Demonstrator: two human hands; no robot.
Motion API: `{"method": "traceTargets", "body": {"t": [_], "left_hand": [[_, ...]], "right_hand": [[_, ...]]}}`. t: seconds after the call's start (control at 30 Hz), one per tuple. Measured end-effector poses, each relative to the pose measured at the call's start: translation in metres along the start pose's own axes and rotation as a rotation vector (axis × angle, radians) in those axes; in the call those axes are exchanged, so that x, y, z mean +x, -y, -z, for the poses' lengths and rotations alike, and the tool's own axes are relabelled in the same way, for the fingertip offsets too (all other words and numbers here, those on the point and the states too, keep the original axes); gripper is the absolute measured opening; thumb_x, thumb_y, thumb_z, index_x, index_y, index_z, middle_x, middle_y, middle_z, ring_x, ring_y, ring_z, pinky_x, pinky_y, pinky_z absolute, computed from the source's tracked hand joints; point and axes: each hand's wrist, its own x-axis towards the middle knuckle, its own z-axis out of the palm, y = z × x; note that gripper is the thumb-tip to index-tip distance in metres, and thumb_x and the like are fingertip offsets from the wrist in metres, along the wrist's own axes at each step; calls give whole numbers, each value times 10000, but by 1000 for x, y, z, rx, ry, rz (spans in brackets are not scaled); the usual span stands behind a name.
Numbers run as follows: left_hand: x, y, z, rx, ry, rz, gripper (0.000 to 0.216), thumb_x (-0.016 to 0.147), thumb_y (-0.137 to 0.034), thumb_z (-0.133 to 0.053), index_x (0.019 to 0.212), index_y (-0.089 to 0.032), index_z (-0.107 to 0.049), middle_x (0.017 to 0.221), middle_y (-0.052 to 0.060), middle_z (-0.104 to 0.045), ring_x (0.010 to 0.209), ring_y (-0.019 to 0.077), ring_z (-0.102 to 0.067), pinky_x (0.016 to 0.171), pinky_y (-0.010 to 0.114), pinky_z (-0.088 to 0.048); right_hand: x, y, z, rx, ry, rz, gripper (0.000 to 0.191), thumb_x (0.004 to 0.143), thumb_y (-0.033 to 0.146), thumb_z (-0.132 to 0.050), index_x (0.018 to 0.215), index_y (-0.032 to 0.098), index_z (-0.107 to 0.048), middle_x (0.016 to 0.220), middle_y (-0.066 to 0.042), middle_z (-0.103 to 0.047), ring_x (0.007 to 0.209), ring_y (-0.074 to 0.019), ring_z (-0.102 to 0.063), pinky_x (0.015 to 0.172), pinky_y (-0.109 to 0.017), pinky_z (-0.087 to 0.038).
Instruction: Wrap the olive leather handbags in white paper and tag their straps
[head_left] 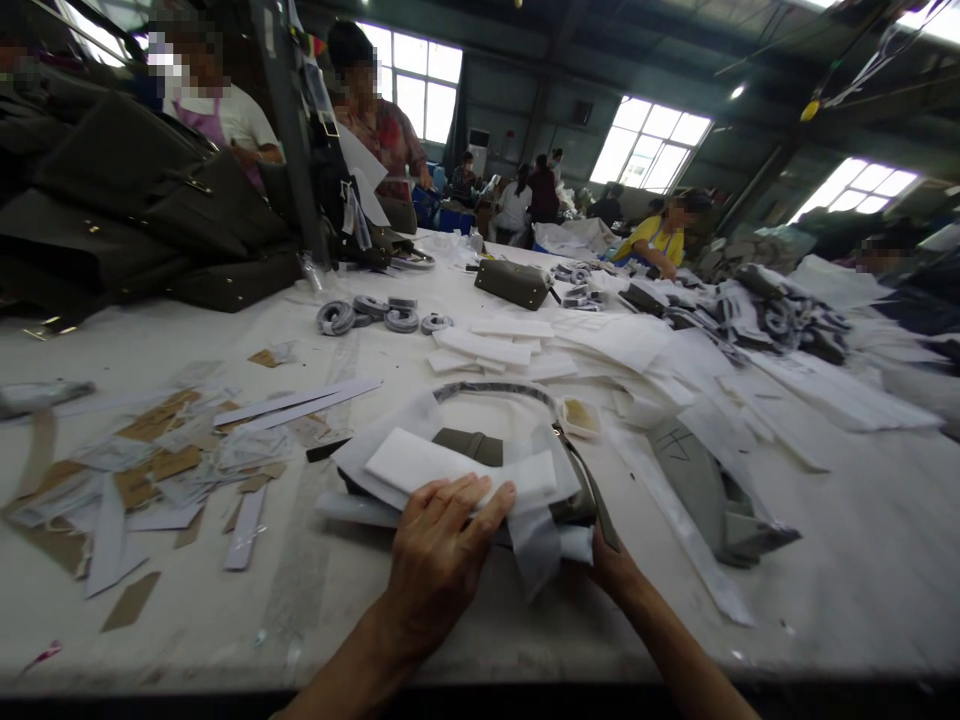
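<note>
A grey-green handbag (469,447) lies in front of me, its wrapped handle (499,388) arching on the far side. Thin white wrapping sheet (536,550) drapes over and around the bag. Across its near side lies a folded strip of white foam sheet (420,462). My left hand (442,545) is closed over this strip, fingers close together on top and thumb to the right. At the bag's right end, beside a hanging dark strap (596,490), is my right hand (611,560); its fingers are hidden beneath the bag and wrapping.
Paper tags and small plastic bags (180,460) lie scattered at left. White foam sheets (487,345), wrapped coils (375,315) and another handbag (514,283) lie beyond. A grey-green piece (697,490) is at right. Dark bags (135,210) are piled back left. Several people work around the table.
</note>
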Motion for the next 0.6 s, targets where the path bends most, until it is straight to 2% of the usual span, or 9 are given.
{"method": "traceTargets", "body": {"t": [0.07, 0.17, 0.27, 0.33, 0.43, 0.53, 0.6], "left_hand": [[-4, -3, -8, 22, 30, -1, 393, 939, -112, -495, 1306, -235, -564, 1156, 52, -700, 1112, 189, -623, 983, 367, -404], [-11, -7, -19, 64, 70, -24, 416, 958, -111, -443, 1331, -262, -548, 1164, 47, -693, 1112, 184, -617, 980, 369, -398], [-18, -9, -24, 99, 105, -44, 434, 958, -101, -427, 1337, -277, -543, 1168, 48, -688, 1125, 184, -608, 981, 369, -399], [-22, -11, -25, 118, 133, -62, 428, 960, -114, -434, 1341, -278, -540, 1175, 55, -683, 1130, 190, -604, 982, 374, -399], [-26, -12, -25, 140, 167, -90, 412, 963, -137, -443, 1339, -271, -542, 1190, 63, -674, 1138, 198, -599, 986, 384, -398], [-31, -12, -26, 144, 178, -107, 401, 966, -142, -436, 1327, -269, -553, 1202, 67, -666, 1159, 203, -584, 997, 393, -393], [-35, -12, -27, 136, 178, -125, 390, 975, -148, -418, 1318, -269, -561, 1207, 67, -663, 1169, 207, -575, 1004, 397, -386]], "right_hand": [[-20, -6, -7, -61, -45, 17, 216, 627, 416, -632, 784, 280, -691, 868, -94, -711, 979, -366, -632, 865, -452, -519], [-42, -11, -17, -130, -67, -111, 167, 645, 401, -619, 659, 236, -635, 665, -52, -661, 647, -249, -627, 607, -358, -514], [-57, -16, -26, -5, -19, -262, 306, 695, 514, -611, 680, 208, -590, 536, 14, -581, 365, -103, -411, 368, -248, -314], [-65, -19, -31, 119, 15, -285, 406, 690, 599, -619, 690, 197, -562, 508, 32, -569, 308, -59, -325, 329, -218, -202], [-76, -24, -40, 257, 76, -287, 503, 675, 679, -632, 644, 192, -509, 472, 40, -556, 275, -33, -285, 314, -203, -124], [-94, -21, -45, 306, 214, -314, 500, 722, 676, -597, 655, 184, -536, 433, 54, -531, 251, -25, -237, 295, -194, -105], [-107, -9, -38, 221, 439, -342, 423, 752, 584, -616, 720, 163, -630, 450, 41, -565, 250, -34, -271, 279, -183, -143]]}}
